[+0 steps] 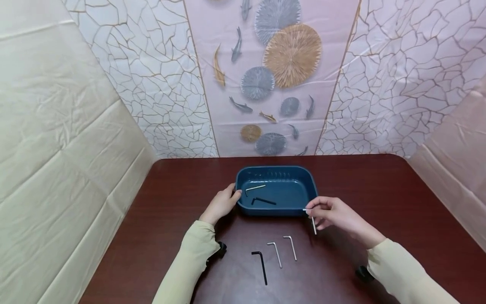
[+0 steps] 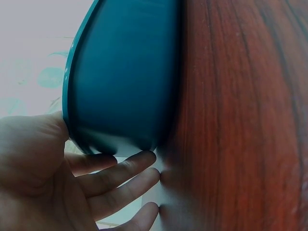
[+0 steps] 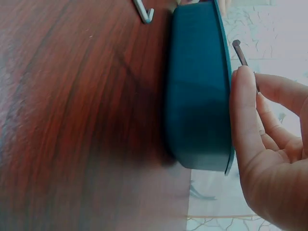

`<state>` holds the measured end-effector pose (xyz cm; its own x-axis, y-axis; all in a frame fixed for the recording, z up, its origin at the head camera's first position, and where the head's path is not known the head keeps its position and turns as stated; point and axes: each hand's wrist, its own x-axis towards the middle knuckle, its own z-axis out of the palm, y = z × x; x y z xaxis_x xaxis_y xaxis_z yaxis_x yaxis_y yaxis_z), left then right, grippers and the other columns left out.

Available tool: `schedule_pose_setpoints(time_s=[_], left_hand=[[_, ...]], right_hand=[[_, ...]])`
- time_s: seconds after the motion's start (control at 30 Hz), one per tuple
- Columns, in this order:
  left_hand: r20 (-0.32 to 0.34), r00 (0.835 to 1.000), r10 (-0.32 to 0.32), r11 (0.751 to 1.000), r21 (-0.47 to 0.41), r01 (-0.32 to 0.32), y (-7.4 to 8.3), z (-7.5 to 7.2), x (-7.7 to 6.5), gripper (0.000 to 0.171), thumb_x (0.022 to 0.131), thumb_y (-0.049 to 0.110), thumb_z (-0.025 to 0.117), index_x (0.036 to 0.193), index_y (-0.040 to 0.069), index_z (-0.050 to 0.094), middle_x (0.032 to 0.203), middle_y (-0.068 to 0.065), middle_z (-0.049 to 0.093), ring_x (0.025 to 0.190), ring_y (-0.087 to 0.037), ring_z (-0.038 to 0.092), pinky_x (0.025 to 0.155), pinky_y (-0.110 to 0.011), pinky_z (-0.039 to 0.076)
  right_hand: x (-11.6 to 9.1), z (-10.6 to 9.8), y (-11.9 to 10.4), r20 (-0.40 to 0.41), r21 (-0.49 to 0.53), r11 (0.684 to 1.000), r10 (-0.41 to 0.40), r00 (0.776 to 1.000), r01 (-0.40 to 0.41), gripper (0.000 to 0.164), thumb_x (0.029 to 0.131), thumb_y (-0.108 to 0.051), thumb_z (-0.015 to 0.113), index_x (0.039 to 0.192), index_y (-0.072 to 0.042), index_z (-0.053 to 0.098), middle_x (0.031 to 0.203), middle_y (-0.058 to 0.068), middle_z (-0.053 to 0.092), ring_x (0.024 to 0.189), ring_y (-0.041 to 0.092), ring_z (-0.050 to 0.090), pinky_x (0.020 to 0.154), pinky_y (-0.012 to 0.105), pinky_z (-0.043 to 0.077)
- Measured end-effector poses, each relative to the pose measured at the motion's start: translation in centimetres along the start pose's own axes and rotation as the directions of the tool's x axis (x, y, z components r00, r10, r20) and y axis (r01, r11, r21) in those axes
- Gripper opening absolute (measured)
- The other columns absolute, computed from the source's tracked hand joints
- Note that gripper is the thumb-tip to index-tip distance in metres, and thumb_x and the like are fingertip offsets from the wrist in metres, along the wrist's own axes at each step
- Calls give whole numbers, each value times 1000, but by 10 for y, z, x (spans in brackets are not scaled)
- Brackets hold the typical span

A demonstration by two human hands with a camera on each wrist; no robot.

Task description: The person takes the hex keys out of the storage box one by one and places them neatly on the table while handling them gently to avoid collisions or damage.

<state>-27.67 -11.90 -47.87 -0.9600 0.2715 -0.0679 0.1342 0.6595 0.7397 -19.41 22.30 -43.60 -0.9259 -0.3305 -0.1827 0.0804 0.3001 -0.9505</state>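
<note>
A dark blue rectangular tray (image 1: 281, 212) stands on the table. My left hand (image 1: 221, 204) grips its left end, thumb at the rim and fingers against the outer wall (image 2: 120, 77). At the front right corner, my right hand (image 1: 338, 214) pinches a silver hex key (image 1: 314, 226) between thumb and fingers; its end (image 3: 241, 55) sticks out past the fingertips in the right wrist view. Inside the tray lie a light-coloured hex key (image 1: 256, 187) and a black hex key (image 1: 265, 200).
In front of the tray, another black hex key (image 1: 263, 268) and two silver ones, a middle key (image 1: 277, 255) and a right-hand key (image 1: 292, 248), lie in a slanting row on the reddish-brown table (image 1: 182, 181). A patterned cloth (image 1: 171, 84) hangs behind the table's far edge.
</note>
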Motion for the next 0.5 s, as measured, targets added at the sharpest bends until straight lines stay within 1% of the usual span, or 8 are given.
schedule_pose_setpoints(time_s=[0.1,0.17,0.3,0.4,0.5], left_hand=[[-1,1000,6,1000,21,-6,0,0,0,49,99,37,41,141,12,38,71,-5,55,61,-18,51,62,-33,42],[-8,1000,9,999,31,-9,0,1,1,50,99,37,41,141,11,38,71,-4,54,62,-18,51,64,-33,41],[3,1000,5,1000,28,-5,-2,2,1,51,99,39,41,141,11,37,69,-4,53,61,-18,50,63,-33,41],[7,1000,8,1000,25,-9,-2,2,1,51,99,39,40,142,11,36,69,-4,52,61,-19,49,63,-33,40],[-5,1000,12,1000,18,-12,-2,2,1,50,99,37,41,141,11,37,69,-4,53,61,-19,50,63,-33,41]], right_hand=[[-3,0,5,-4,6,1000,2,1000,-2,38,87,-19,66,111,9,56,94,26,62,71,27,59,63,42,53],[-4,1,8,3,3,1000,-5,1000,5,38,88,-19,65,111,10,55,94,25,62,72,27,59,63,41,53],[-4,5,17,29,13,1000,-6,1000,6,35,88,-15,65,109,11,55,96,25,63,74,29,59,63,39,53],[-4,10,23,40,16,1000,2,999,-2,32,87,-14,65,107,10,57,93,25,63,72,27,61,62,38,53],[-1,15,28,49,-1,1000,7,999,-7,32,86,-14,66,106,10,59,89,24,64,68,24,61,62,39,53]])
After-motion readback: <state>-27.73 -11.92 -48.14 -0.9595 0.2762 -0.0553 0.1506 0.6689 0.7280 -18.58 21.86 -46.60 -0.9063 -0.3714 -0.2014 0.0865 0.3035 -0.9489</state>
